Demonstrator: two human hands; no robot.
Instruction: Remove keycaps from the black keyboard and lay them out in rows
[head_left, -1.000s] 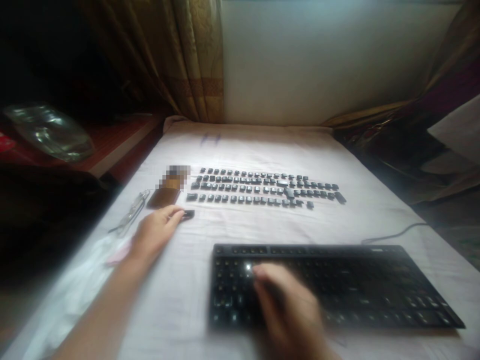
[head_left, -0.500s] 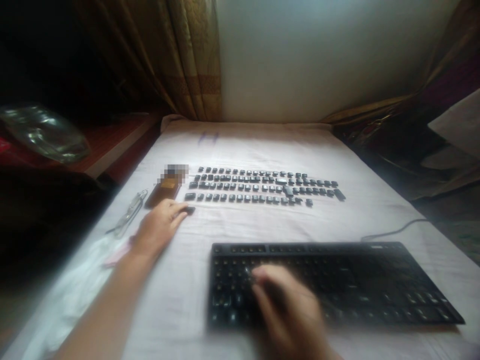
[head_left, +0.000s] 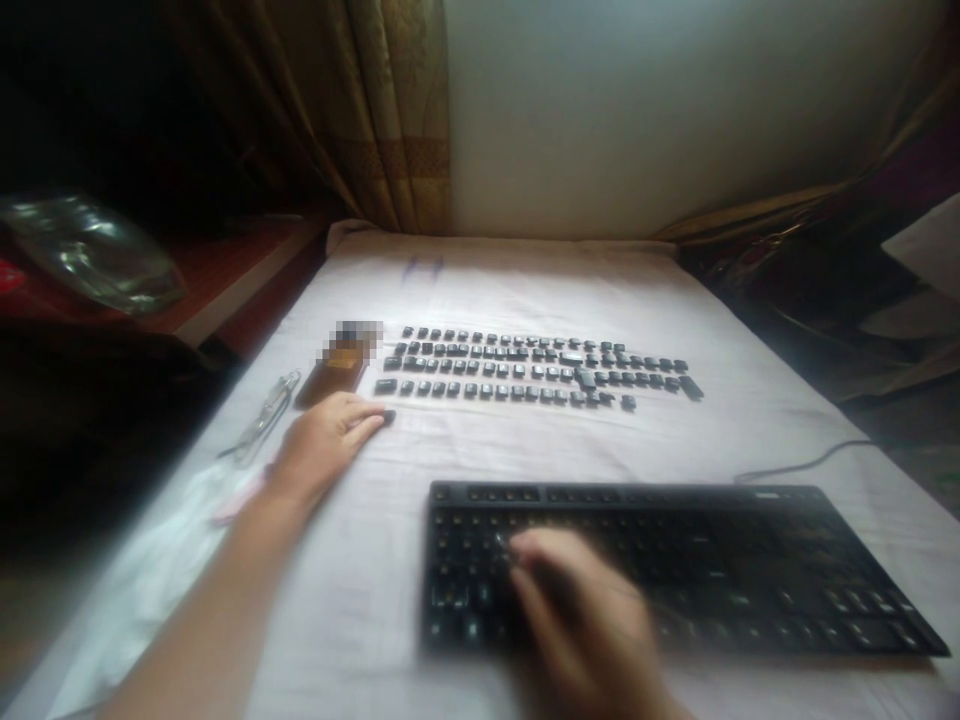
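Black keycap (head_left: 390, 416) | pinched between left fingers (head_left: 366, 409) | right fingers (head_left: 531, 543) over keyboard (head_left: 675, 560), grip unclear

Since the earlier views, the left hand (head_left: 330, 432) has advanced along the small black plastic keycap (head_left: 389, 416): its thumb and forefinger now cover most of the piece, and only a short end shows, where a longer section was previously exposed. Over the black rectangular keyboard (head_left: 742, 550), the bright glint (head_left: 500, 541) beside the right hand (head_left: 589, 615) has dimmed markedly.
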